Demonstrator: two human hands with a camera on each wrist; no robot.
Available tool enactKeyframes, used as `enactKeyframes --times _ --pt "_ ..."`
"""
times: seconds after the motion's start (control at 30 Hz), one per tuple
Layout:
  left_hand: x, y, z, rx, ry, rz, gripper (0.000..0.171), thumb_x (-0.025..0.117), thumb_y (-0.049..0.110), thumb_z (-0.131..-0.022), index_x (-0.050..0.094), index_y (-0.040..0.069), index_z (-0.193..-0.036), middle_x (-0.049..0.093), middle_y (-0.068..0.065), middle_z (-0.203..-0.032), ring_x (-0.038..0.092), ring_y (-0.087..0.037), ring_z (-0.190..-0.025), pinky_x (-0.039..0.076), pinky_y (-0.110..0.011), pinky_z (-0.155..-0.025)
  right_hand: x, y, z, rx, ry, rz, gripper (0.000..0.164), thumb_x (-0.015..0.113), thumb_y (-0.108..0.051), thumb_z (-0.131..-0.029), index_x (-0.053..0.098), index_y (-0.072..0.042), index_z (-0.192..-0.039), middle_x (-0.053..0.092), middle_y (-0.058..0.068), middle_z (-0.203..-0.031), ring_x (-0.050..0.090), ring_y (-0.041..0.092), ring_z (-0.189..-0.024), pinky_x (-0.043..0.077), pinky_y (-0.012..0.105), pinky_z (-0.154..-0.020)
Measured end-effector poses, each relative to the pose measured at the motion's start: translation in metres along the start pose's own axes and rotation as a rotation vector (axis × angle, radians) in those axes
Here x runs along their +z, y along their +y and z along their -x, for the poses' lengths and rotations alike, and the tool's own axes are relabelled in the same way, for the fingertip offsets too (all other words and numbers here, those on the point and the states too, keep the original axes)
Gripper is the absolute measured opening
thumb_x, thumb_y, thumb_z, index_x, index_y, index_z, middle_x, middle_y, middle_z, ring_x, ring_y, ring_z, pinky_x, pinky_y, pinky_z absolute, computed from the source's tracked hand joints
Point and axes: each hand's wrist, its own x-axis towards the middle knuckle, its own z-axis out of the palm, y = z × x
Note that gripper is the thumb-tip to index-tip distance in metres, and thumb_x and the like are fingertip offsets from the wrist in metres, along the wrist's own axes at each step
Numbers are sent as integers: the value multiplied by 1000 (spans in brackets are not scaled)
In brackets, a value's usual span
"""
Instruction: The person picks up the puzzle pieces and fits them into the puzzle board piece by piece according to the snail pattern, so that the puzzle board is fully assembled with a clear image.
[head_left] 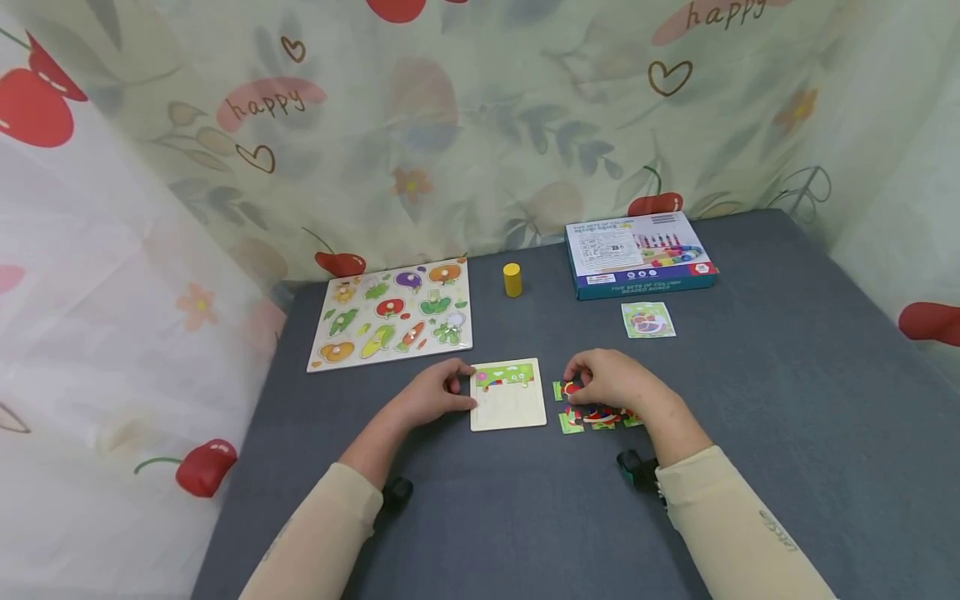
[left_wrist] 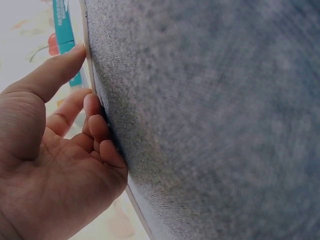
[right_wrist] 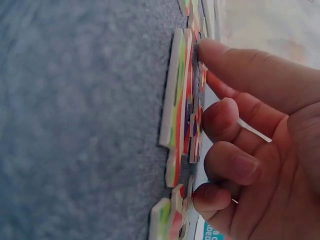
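A square wooden puzzle board (head_left: 510,412) lies mid-table, with a green picture strip (head_left: 517,375) along its top. My left hand (head_left: 435,390) steadies its left edge with thumb and index fingertips; in the left wrist view the other fingers (left_wrist: 99,127) are bent beside that edge. To the right of the board lie several colourful jigsaw pieces (head_left: 602,415), red and green, close together. Over them, my right hand (head_left: 617,379) pinches a red puzzle piece (head_left: 570,388) between thumb and index finger. Its remaining fingers (right_wrist: 232,162) curl close above the other pieces.
A vegetable peg board (head_left: 354,329) lies at the back left. Beside it a yellow cylinder (head_left: 512,281) stands upright. At the back right are a bead-set box (head_left: 641,257) and a small picture card (head_left: 648,320). A patterned curtain (head_left: 480,150) hangs behind the grey table (head_left: 517,517).
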Motion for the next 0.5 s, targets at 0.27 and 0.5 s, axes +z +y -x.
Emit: enactKeyframes --times 0.27,0.5 --pt "2 0 0 -3 -2 -5 44 81 15 -90 65 9 -131 54 -6 -88 48 -20 -74 39 -32 -67 2 3 -1 9 -1 27 25 81 -21 -89 71 -10 -108 54 4 -74 50 19 -67 38 35 -65" --pt "1 1 0 -5 5 -4 44 81 15 -90 65 9 -131 53 -6 -88 48 -20 -74 38 -33 -68 3 1 -1 -15 17 76 22 80 -23 -90 71 -11 -105 54 2 -74 50 18 -67 38 35 -64"
